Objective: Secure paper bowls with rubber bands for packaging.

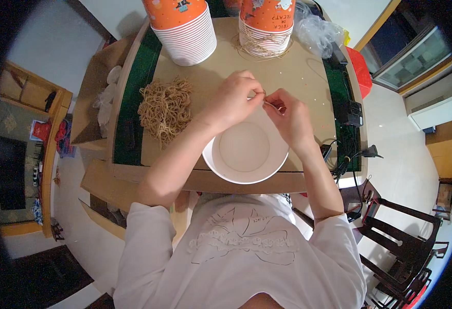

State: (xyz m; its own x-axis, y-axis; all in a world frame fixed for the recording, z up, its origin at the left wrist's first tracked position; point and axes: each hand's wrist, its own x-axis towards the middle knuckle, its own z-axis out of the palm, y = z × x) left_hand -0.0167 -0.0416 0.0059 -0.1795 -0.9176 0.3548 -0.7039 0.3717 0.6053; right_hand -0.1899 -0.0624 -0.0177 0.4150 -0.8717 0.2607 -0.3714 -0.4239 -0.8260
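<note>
A white paper bucket (245, 149) stands at the table's near edge, its mouth facing up and its inside bare. Over its far rim my left hand (237, 98) and my right hand (291, 117) meet, fingertips almost touching. Both are closed in a pinch. Whatever lies between the fingertips is too small to make out; a thin pale edge shows by my right thumb. Left of the bucket, beyond my left forearm, lies a loose heap of tan twine (166, 109).
Two tall stacks of orange-and-white paper buckets, the left stack (187, 38) and the right stack (267, 36), stand at the back; twine loops circle the right one. Clear plastic bags (316, 31) lie beyond. Black cables (345, 164) run along the right edge. An open cardboard box (94, 98) sits left.
</note>
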